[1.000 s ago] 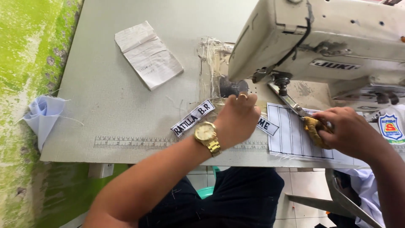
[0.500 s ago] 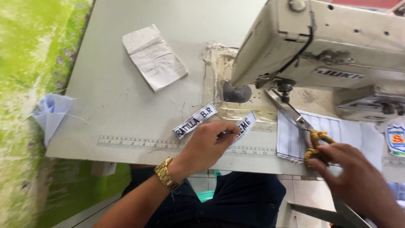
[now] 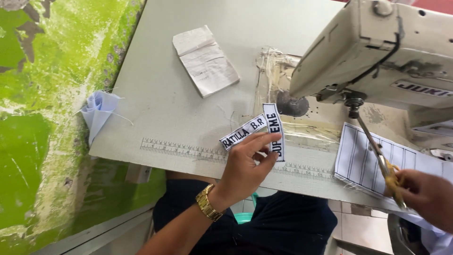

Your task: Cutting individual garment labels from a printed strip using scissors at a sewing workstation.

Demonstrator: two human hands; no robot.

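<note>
At the bottom centre of the frame the left forearm rises from the person's dark-clothed lap, a gold metal wristwatch [image 3: 209, 203] on the wrist. The left hand [image 3: 245, 167] is turned palm down, its fingers stretched toward the upper right; thumb and forefinger pinch the lower part of a narrow white embroidered name strip with dark lettering [image 3: 274, 130], which stands nearly upright in the picture. Just left of it, touching at the top corner, a second white lettered strip [image 3: 243, 131] lies slanted on the pale grey surface [image 3: 165, 108], partly under the fingertips.

At the lower right edge the right hand [image 3: 427, 198] is closed around the yellow handles of a pair of metal scissors [image 3: 377, 158], whose blades point up and left toward the machine's needle area. They lie over a white cloth piece with thin dark stripes [image 3: 358, 163] at the surface's near edge. The two hands are well apart.

A printed ruler scale [image 3: 188, 151] runs along the front edge. Farther up, a cream industrial sewing machine [image 3: 377, 52] fills the upper right, a tangle of loose threads [image 3: 271, 61] beside it. A folded white paper [image 3: 205, 61] lies at upper centre. A pale blue cloth scrap [image 3: 96, 113] hangs off the left edge, against the worn green wall [image 3: 42, 94].
</note>
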